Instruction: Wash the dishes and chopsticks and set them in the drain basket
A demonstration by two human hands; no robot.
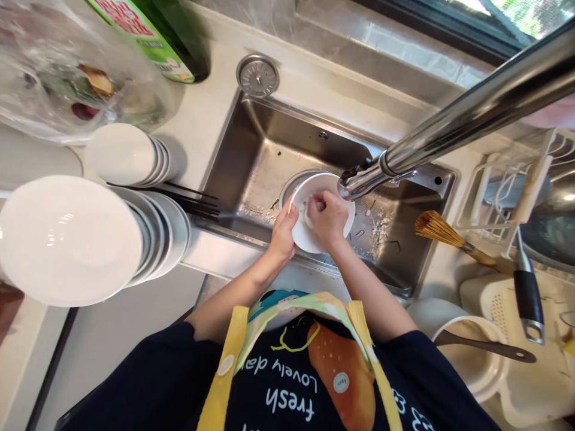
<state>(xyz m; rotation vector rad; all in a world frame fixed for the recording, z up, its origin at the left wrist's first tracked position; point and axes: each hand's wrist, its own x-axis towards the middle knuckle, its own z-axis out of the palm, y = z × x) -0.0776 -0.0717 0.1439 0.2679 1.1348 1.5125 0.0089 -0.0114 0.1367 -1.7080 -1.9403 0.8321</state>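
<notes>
Over the steel sink (251,149) I hold a white plate (314,236). My left hand (284,230) grips its left rim, thumb on the face. Pressed onto the middle of the plate, my right hand (327,216) is closed on a small pale wad, probably a cloth or sponge (311,206). The faucet spout (359,182) ends just above and to the right of the plate. Food scraps lie on the sink floor around the drain.
Stacks of white plates (67,239) and bowls (121,152) stand on the left counter with dark chopsticks (193,200). A green bottle (166,36) and a plastic bag are behind. At right: a bamboo brush (442,232), a white rack (503,197), a colander, a pot with a ladle.
</notes>
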